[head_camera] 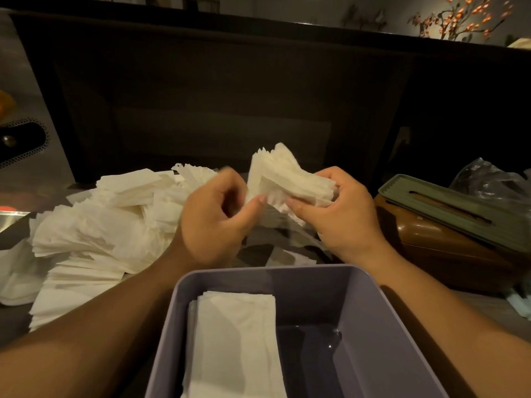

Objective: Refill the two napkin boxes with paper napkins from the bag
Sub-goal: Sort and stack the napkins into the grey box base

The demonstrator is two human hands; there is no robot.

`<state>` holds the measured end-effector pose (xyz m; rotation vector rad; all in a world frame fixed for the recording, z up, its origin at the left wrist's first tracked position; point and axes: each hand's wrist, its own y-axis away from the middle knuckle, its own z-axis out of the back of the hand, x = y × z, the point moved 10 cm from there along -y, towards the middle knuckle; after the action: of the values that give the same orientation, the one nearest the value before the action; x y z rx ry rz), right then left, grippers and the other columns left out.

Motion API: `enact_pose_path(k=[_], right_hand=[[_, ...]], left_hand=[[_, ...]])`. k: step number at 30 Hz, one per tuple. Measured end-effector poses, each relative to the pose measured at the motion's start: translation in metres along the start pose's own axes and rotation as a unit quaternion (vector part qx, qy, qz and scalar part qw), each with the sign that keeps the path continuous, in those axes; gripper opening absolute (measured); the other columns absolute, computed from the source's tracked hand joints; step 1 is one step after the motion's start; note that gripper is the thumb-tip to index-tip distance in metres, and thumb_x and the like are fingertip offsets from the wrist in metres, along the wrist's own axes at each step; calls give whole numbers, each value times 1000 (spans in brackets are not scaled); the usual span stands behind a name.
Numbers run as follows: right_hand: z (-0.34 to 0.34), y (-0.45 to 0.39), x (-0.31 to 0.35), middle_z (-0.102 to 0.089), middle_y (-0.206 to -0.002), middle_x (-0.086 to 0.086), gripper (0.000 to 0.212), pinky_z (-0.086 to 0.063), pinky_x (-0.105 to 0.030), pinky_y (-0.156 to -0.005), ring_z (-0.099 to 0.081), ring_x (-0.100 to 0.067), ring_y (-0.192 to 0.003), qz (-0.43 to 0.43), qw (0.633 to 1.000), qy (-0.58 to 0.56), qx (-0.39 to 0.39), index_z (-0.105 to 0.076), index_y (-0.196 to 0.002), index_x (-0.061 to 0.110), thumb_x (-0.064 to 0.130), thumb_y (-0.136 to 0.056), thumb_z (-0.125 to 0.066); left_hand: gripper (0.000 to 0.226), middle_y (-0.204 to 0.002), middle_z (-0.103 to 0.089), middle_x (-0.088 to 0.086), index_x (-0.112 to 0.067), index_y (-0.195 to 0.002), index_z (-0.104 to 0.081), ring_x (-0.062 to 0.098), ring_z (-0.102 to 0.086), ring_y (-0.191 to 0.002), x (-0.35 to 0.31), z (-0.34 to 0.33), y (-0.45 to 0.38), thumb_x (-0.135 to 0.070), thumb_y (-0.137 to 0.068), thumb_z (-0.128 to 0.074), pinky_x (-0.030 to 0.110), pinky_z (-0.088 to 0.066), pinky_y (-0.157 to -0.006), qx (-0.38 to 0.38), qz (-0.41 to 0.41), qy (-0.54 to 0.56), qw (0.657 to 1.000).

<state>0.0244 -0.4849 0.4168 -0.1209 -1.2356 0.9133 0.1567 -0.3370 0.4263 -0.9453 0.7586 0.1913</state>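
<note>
An open purple napkin box (370, 326) stands close in front of me, with a flat stack of white napkins (235, 340) in its left half and its right half bare. Above it I hold a fanned bunch of napkins (283, 173). My right hand (342, 214) grips the bunch at its right end. My left hand (218, 216) pinches its lower left edge with thumb and curled fingers. A big loose heap of napkins (103, 225) lies on the table to the left. A brown napkin box (436, 251) with a green slotted lid (448, 208) stands at the right.
A crumpled clear plastic bag (488, 179) lies behind the brown box at the far right. A dark wall or counter front rises right behind the table. A metal tray edge (11, 222) shows at the far left.
</note>
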Motion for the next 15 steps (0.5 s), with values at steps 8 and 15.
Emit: enact_pose_path(k=[8, 15], right_hand=[[-29, 14, 37, -61, -110, 5, 45, -46, -6, -74, -55, 0, -99, 212, 967, 134, 51, -64, -113, 17, 22, -76, -89], [-62, 25, 35, -44, -142, 5, 75, -46, -30, -107, -46, -15, -134, 278, 926, 115, 227, -50, -137, 28, 26, -72, -89]], left_hand=[[53, -115, -72, 11, -14, -117, -65, 26, -68, -108, 22, -72, 30, -54, -85, -51, 41, -51, -96, 215, 342, 399, 823], [40, -103, -68, 17, -5, -115, -61, 30, -69, -92, 40, -55, 23, -33, -86, -62, 42, -57, -85, 93, 335, 519, 781]])
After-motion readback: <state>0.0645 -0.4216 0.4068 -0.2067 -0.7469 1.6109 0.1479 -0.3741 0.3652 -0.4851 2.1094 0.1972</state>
